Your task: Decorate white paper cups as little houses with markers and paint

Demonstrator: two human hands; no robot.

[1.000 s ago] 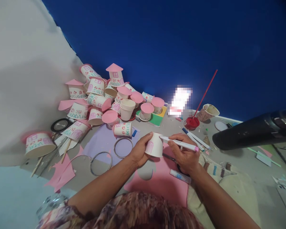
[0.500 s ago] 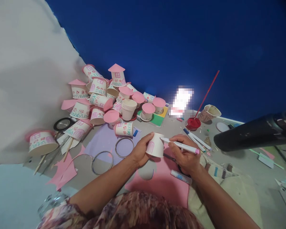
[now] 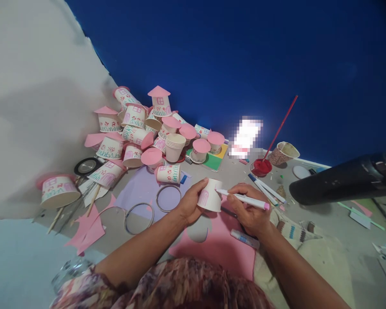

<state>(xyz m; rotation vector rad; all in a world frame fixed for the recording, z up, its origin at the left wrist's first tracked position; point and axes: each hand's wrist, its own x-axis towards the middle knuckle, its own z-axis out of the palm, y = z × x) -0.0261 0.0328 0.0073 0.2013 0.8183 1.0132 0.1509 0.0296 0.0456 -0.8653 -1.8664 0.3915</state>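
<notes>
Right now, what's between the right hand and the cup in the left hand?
In the head view, a white marker reaches from the right hand to the held cup; a dark object partly shows below.

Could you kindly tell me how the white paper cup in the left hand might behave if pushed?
The white paper cup is probably light, being paper. Set on its wider lower rim, it would likely slide, not tip; laid sideways, its round, tapered body might roll in a curve.

Blue wall (image 3: 212,51) behind tabletop (image 3: 233,171). Red pot (image 3: 260,168), red stick (image 3: 281,128) tilted in it, patterned cup (image 3: 280,155) just beside. Black cylinder (image 3: 334,182) in from right edge. Pale cloth (image 3: 315,262) lower right.
</notes>
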